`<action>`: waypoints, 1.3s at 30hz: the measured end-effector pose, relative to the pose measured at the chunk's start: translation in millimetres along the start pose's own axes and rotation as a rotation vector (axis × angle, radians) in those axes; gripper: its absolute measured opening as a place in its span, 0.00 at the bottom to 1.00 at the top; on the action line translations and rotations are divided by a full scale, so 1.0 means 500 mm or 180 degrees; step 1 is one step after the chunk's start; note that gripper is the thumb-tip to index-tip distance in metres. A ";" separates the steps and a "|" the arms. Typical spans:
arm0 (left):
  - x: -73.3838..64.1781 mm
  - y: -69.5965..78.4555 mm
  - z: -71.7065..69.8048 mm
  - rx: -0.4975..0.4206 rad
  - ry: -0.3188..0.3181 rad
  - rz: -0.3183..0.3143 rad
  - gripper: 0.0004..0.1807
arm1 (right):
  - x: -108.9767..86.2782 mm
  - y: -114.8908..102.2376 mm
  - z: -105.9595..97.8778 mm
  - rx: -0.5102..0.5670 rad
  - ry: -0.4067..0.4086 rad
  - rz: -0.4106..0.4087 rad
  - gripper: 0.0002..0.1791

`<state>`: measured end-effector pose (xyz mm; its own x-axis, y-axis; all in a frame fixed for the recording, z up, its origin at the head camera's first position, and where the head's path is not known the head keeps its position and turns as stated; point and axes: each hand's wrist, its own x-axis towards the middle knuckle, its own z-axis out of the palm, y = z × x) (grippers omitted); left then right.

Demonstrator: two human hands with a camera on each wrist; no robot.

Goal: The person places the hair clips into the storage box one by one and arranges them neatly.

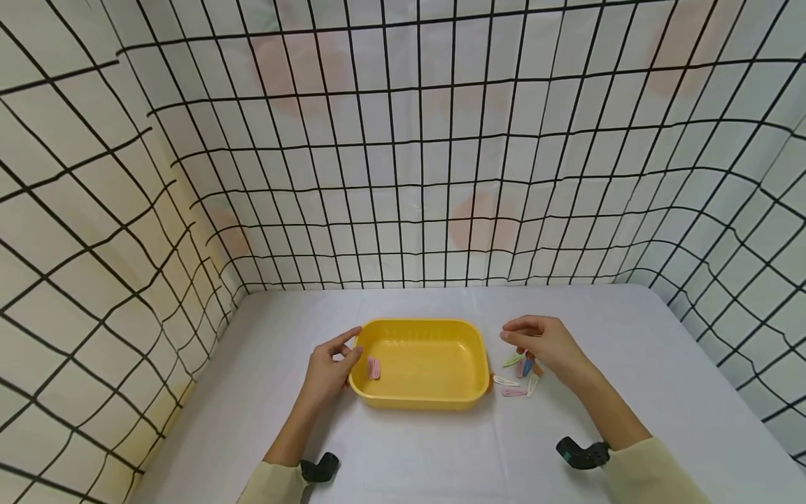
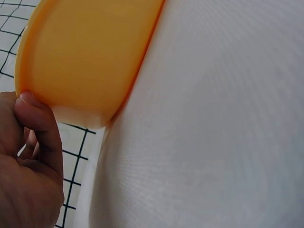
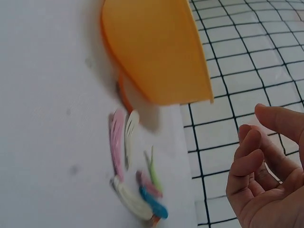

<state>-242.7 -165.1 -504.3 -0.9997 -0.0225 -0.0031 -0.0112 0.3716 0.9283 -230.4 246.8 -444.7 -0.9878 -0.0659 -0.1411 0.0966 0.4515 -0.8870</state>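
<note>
A yellow plastic tray (image 1: 420,404) stands on the table, with pink hair clips (image 1: 374,368) lying inside near its left wall. My left hand (image 1: 327,367) holds the tray's left rim; in the left wrist view a curled digit presses against the rim's corner. To the right of the tray lies a loose group of hair clips: a green one (image 3: 153,173), a blue one (image 3: 153,203), pink ones (image 3: 117,142), white ones (image 3: 131,133) and an orange one (image 3: 124,95) close by the tray. Above this group hovers my right hand (image 1: 544,343), fingers loosely bent with nothing between them.
A white cloth covers the table (image 1: 415,448). Black wire grid panels (image 1: 403,168) rise at the back and on both sides, with pale fabric behind them. Dark wrist cameras (image 1: 582,453) are strapped to both wrists.
</note>
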 end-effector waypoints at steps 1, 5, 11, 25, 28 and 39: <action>0.000 0.001 0.000 -0.0007 0.0000 0.0002 0.23 | 0.000 0.007 -0.004 -0.0007 0.0021 0.0022 0.24; -0.002 0.004 0.000 -0.0027 0.0006 0.0011 0.23 | -0.002 0.037 -0.019 -0.0088 0.0085 0.0049 0.24; -0.002 0.002 0.001 -0.0018 0.0015 0.0022 0.23 | -0.008 0.080 -0.038 -0.0146 0.0125 0.0137 0.24; 0.002 -0.009 -0.003 -0.0193 -0.0074 0.0173 0.23 | -0.009 0.155 -0.051 -0.0241 0.0173 0.0164 0.21; 0.001 -0.005 -0.004 -0.0198 -0.0083 0.0166 0.23 | -0.010 0.162 -0.051 -0.0252 0.0186 0.0246 0.22; 0.000 -0.003 -0.002 -0.0141 -0.0044 0.0146 0.23 | -0.009 0.168 -0.047 -0.0453 0.0294 0.0336 0.22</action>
<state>-242.6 -166.8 -505.3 -0.9994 0.0067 0.0351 0.0353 0.3307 0.9431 -220.8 306.0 -508.0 -0.9807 0.0674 -0.1834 0.1886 0.5732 -0.7974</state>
